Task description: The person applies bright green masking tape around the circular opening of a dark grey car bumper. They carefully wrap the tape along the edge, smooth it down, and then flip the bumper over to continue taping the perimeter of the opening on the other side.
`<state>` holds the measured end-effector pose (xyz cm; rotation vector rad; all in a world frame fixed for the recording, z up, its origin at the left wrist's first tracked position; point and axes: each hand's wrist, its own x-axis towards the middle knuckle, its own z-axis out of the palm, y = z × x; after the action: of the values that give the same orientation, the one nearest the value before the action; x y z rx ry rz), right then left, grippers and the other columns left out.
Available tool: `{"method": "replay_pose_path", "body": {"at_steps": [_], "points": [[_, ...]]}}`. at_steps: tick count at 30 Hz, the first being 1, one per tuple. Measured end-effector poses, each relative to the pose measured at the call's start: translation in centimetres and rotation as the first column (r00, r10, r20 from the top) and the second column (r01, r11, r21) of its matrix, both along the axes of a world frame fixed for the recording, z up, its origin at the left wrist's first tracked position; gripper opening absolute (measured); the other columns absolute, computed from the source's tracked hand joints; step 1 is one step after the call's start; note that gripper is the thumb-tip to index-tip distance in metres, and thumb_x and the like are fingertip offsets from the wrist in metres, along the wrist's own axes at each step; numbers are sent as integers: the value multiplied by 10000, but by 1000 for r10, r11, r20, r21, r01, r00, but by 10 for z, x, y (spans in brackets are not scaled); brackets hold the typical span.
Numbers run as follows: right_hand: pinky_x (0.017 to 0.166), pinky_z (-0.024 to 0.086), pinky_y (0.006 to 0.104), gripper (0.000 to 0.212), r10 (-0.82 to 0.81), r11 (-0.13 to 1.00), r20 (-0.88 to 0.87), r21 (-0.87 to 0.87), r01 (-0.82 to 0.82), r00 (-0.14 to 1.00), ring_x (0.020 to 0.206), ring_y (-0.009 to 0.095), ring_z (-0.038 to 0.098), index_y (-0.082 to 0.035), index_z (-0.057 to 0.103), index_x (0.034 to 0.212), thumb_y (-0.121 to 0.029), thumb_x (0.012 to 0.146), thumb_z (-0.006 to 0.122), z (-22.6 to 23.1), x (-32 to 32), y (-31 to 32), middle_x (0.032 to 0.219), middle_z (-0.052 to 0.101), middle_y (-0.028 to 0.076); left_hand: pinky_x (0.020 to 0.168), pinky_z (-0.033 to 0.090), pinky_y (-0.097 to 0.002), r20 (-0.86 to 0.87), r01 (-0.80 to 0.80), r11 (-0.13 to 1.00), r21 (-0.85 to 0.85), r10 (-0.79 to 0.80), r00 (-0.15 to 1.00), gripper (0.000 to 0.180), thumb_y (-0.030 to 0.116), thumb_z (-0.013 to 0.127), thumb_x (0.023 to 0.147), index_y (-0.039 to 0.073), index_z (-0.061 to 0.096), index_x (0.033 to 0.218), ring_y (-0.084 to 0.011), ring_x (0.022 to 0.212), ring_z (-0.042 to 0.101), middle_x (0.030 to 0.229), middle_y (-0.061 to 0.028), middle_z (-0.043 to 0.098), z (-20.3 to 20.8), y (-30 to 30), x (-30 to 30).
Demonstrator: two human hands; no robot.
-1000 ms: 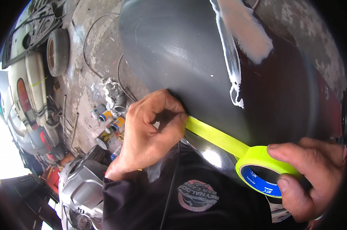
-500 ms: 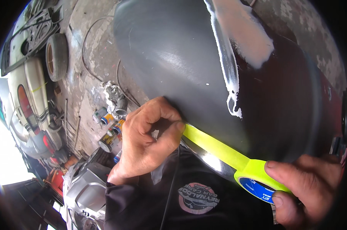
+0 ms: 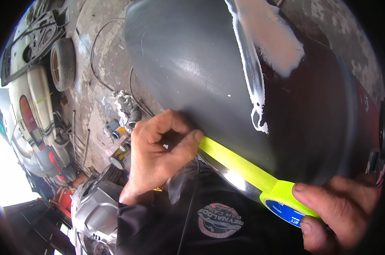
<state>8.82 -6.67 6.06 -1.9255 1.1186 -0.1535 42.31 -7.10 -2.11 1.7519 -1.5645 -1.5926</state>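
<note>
A strip of bright yellow-green masking tape (image 3: 237, 163) stretches along the near edge of a large dark, curved body panel (image 3: 201, 80). My left hand (image 3: 162, 148) pinches the strip's free end between thumb and fingers. At the strip's other end, my right hand (image 3: 339, 210) grips the tape roll (image 3: 288, 199), which has a blue core label. The panel's shiny lower edge shows just below the strip. Higher on the panel are a pinkish filler patch (image 3: 273, 40) and a white-edged streak (image 3: 249, 63). Whether the strip is stuck down along its length I cannot tell.
Small paint cans (image 3: 116, 129), crumpled foil (image 3: 126, 108) and a cable (image 3: 97, 63) lie on the stained concrete floor. Farther left are a tyre (image 3: 63, 63) and car body parts (image 3: 37, 106). A grey plastic-wrapped part (image 3: 97, 204) sits at lower left.
My left hand has shifted slightly left with the tape end, so the strip reaches a little farther left. My right hand keeps hold of the roll in nearly the same place.
</note>
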Motion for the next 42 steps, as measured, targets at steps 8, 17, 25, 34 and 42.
{"method": "replay_pose_path", "body": {"at_steps": [8,17,25,34,42], "points": [[685,523,402,329,-3,994,-61,-112,-3,998,589,187,568,-28,756,1115,-255,928,608,1,-2,8,742,717,83,683,539,-310,-130,-47,955,-294,9,991,103,-89,716,823,-28,710,906,-185,790,684,913,-112,732,-13,9,4],[588,487,355,382,-3,999,-82,-44,-1,997,549,165,521,-8,764,1164,-244,876,676,13,1,15,740,715,84,659,560,-362,185,333,619,-712,-292,938,370,-117,666,664,-64,770,1016,-285,784,682,1036,-214,711,-25,12,-1],[477,380,327,413,-90,996,40,-22,91,995,458,140,443,-21,822,1106,-200,742,741,2,0,36,641,591,30,667,557,-371,286,350,521,-778,-202,937,440,-84,621,598,-72,766,1013,-307,758,693,1036,-221,713,-32,29,2],[452,497,299,403,-21,990,168,142,-3,986,519,147,566,46,759,1256,3,855,766,15,8,37,744,543,39,680,556,-387,314,374,493,-785,-202,928,427,-102,623,629,-96,758,1033,-336,781,699,1030,-245,711,-37,30,5],[412,435,307,420,-30,993,116,116,17,993,486,137,533,28,777,1249,-2,830,763,25,5,28,697,515,31,682,549,-393,271,338,503,-796,-203,941,431,-128,620,643,-95,754,1051,-333,794,693,1039,-241,709,-40,31,5]]}}
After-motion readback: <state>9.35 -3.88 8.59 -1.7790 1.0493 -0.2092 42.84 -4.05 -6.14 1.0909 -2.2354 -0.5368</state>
